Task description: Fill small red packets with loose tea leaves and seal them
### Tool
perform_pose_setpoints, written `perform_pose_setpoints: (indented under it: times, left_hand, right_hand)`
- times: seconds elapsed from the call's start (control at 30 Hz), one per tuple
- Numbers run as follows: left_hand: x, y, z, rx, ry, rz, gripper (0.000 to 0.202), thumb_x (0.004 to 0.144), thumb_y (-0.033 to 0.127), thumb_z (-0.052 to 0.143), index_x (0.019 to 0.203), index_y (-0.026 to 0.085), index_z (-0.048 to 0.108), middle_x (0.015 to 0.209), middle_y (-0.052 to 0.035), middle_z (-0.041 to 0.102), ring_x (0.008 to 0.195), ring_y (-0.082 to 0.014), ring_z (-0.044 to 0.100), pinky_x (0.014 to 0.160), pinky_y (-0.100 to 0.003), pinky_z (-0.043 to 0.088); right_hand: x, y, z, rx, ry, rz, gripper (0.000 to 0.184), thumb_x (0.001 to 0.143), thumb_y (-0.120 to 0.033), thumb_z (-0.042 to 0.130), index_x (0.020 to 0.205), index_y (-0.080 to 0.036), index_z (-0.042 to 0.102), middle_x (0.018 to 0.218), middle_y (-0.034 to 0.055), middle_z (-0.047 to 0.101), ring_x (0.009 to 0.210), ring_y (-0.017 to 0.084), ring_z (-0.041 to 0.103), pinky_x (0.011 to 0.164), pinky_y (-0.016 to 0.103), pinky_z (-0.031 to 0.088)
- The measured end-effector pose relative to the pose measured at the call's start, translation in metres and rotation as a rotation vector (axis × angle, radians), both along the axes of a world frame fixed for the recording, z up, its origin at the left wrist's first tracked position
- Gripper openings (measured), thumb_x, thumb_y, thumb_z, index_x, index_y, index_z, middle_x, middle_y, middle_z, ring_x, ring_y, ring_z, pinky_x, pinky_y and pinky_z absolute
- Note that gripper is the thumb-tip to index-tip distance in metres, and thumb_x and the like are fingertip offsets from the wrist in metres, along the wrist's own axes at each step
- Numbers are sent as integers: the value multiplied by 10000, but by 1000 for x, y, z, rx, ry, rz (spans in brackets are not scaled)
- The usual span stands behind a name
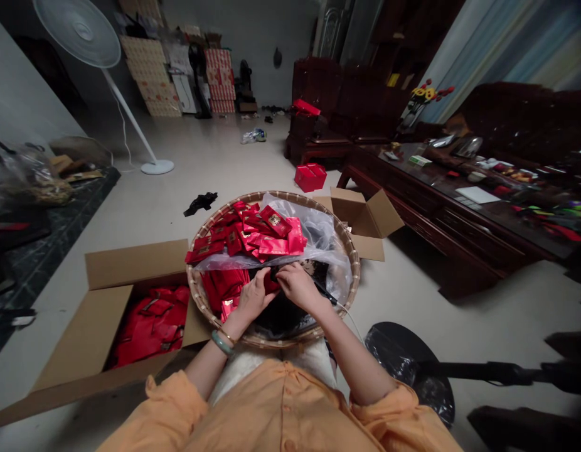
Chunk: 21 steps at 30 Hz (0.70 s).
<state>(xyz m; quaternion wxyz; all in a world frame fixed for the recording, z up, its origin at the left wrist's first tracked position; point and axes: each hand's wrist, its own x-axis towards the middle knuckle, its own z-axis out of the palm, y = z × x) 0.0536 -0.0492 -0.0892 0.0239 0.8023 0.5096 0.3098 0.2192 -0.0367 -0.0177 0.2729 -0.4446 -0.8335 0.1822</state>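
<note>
On my lap rests a round woven basket (355, 276). My left hand (253, 295) is closed round a small red packet (271, 284) above the basket's near half. My right hand (297, 285) is closed in a pinch at the packet's top; what its fingertips hold is hidden. Below both hands lies a heap of loose dark flakes, perhaps tea leaves (276, 317). Glossy red packets (274, 221) with gold print are piled on clear plastic sheeting (319, 229) at the basket's far side. Flat red packets (219, 285) are stacked left of my left hand.
An open carton (95, 326) of red packets stands at left, and another open carton (366, 216) at right behind the basket. A dark wooden table (431, 207) runs along the right. A black round base (408, 358) with a pole stands near my right elbow.
</note>
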Motion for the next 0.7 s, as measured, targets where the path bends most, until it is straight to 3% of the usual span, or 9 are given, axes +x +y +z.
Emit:
perform_pose_setpoints:
  times: [0.2, 0.37, 0.47, 0.57, 0.7]
  left_hand:
    - [1, 1, 2, 9, -38, 13, 811, 742, 309, 679, 1352, 140, 171, 1123, -168, 601, 983, -259, 634, 739, -341, 537]
    - [-1, 0, 2, -2, -42, 65, 847, 720, 350, 695, 1359, 145, 178, 1159, -178, 578, 977, -276, 634, 722, -350, 538]
    - [-2, -2, 2, -2, -56, 94, 855, 712, 351, 701, 1361, 143, 186, 1170, -180, 573, 993, -285, 626, 740, -359, 536]
    - [-2, -3, 2, 3, -66, 104, 843, 719, 354, 692, 1363, 146, 191, 1188, -183, 562, 1012, -283, 617, 765, -361, 530]
    - [-2, -3, 2, -8, -69, 114, 831, 717, 352, 694, 1358, 149, 206, 1194, -179, 553, 1022, -282, 609, 772, -360, 526]
  right_hand:
    - [-4, 2, 4, -103, 255, 21, 406, 777, -80, 491, 1151, -210, 583, 1026, 80, 629, 880, 175, 591, 807, 331, 476]
    - [0, -2, 4, -219, 478, 90, 436, 828, -142, 430, 1248, -235, 503, 1040, 57, 659, 951, 169, 615, 870, 350, 473]
    - [5, -4, -1, -183, 492, -46, 362, 816, -194, 485, 1166, -218, 571, 1018, 70, 654, 883, 170, 624, 784, 319, 498]
    - [7, -7, -11, -191, 352, -57, 302, 744, -209, 594, 1042, -207, 642, 954, 65, 666, 785, 171, 625, 716, 304, 498]
    - [4, -8, -18, -167, 313, -133, 144, 748, -187, 580, 835, -203, 694, 778, 40, 686, 729, 179, 627, 716, 314, 488]
